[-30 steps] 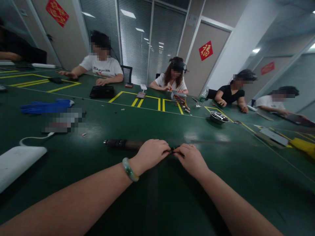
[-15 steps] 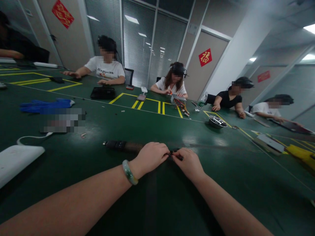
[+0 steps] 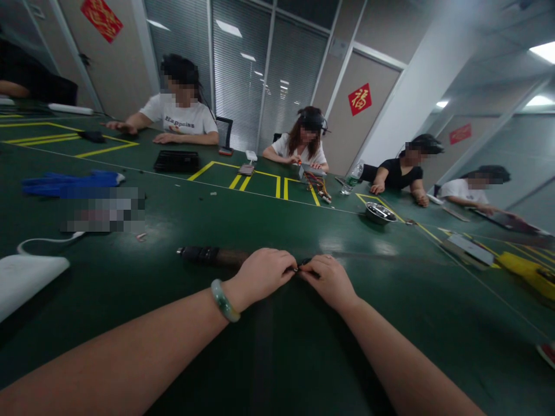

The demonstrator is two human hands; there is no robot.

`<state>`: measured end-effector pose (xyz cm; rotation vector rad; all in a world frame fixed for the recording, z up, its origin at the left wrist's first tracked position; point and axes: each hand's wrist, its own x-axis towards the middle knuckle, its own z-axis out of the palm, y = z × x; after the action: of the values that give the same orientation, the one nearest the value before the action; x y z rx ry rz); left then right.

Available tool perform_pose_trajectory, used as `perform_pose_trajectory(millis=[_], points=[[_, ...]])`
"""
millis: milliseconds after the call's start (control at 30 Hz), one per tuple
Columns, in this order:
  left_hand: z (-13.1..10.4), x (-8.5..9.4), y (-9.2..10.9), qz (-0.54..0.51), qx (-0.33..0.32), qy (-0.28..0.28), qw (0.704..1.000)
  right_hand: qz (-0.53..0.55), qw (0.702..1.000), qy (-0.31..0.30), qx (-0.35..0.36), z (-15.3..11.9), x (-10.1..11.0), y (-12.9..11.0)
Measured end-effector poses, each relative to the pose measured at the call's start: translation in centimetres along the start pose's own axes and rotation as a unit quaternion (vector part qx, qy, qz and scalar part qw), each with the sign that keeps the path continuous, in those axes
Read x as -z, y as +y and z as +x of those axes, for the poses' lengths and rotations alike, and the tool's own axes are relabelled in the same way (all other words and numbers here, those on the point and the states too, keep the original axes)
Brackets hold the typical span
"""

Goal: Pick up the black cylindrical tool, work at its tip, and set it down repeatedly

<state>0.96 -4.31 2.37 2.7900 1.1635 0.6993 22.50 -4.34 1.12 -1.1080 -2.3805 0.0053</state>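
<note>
A dark rod with a ribbed grip and a shiny metal end, seemingly a collapsed fishing rod, lies crosswise on the green table. My left hand, with a jade bangle at the wrist, rests over its right part, fingertips pinched. Facing it, my right hand is closed in a pinch too. Their fingertips almost meet at a small dark part with a shiny spot. The fingers hide most of this part, so its kind and how it joins the rod cannot be made out.
To the left are blue gloves, a blurred-out item and a white device with a cable. Across the table sit several people, near a black case, a wired metal box, a bottle and a steel bowl. A yellow object lies right.
The camera view has shifted slightly. My hands stay pinched together at the rod; the right fingers have turned a little and cover more of the dark part.
</note>
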Motion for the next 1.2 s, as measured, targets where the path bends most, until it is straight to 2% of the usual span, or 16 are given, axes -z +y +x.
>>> perform_pose_trajectory(millis=[133, 300, 533, 867, 1200], points=[[0.0, 0.0, 0.0, -0.007, 0.005, 0.002, 1.000, 0.016, 1.000, 0.006, 0.005, 0.1, -0.1, 0.4], [0.1, 0.0, 0.0, 0.004, 0.030, -0.002, 1.000, -0.021, 0.999, -0.009, 0.037, 0.8, 0.0, 0.3], [-0.1, 0.0, -0.1, 0.005, 0.018, 0.003, 1.000, -0.059, 0.995, -0.040, 0.077, 1.3, 0.7, 0.9], [0.0, -0.2, -0.2, 0.001, -0.007, 0.010, 1.000, -0.076, 0.989, -0.013, 0.124, 0.2, 0.1, 1.4], [0.1, -0.5, -0.4, -0.006, -0.008, 0.015, 1.000, -0.051, 0.995, 0.017, 0.080, 0.2, -0.3, 0.9]])
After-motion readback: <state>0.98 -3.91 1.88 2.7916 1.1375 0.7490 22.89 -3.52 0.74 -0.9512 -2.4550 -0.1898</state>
